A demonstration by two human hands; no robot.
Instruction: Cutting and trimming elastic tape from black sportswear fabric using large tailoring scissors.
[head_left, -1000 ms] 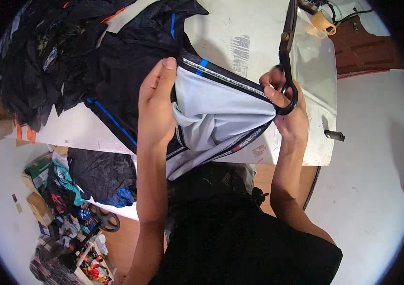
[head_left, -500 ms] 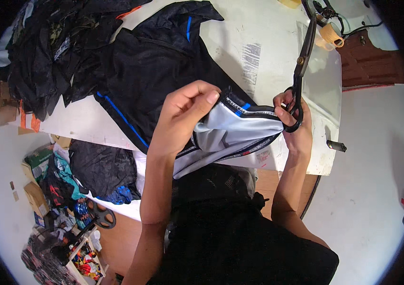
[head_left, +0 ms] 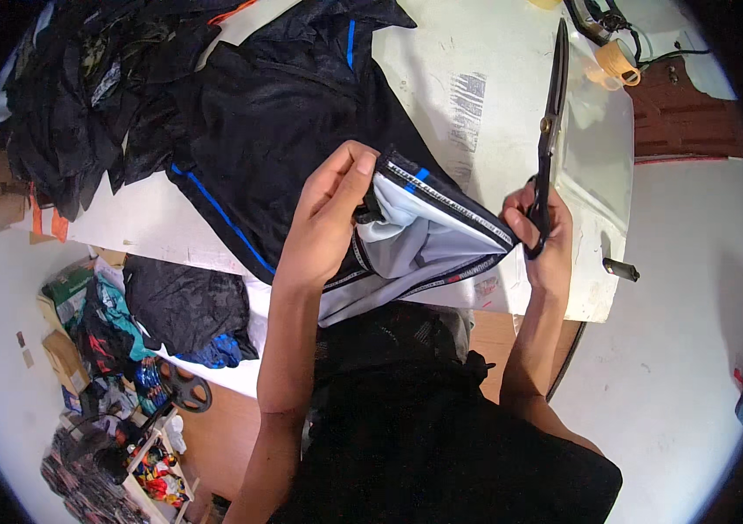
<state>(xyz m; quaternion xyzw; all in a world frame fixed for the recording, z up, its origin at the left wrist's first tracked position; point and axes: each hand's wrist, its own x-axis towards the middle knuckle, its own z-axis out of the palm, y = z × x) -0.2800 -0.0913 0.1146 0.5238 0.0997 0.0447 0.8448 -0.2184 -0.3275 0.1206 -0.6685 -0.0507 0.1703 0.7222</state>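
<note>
Both hands are busy at the near edge of the white worktable [head_left: 494,52]: the left hand [head_left: 323,223] pinches the striped elastic waistband of a black garment with pale grey lining and blue piping [head_left: 406,236], while the right hand [head_left: 546,240] is closed through the handles of long black shears [head_left: 550,122], blades shut and pointing away. Should the stretched band slip from that pinch, I judge the fabric could bunch near the blades and get nicked. Below the table on the left, open cardboard boxes [head_left: 61,301] hold colourful cloth scraps.
</note>
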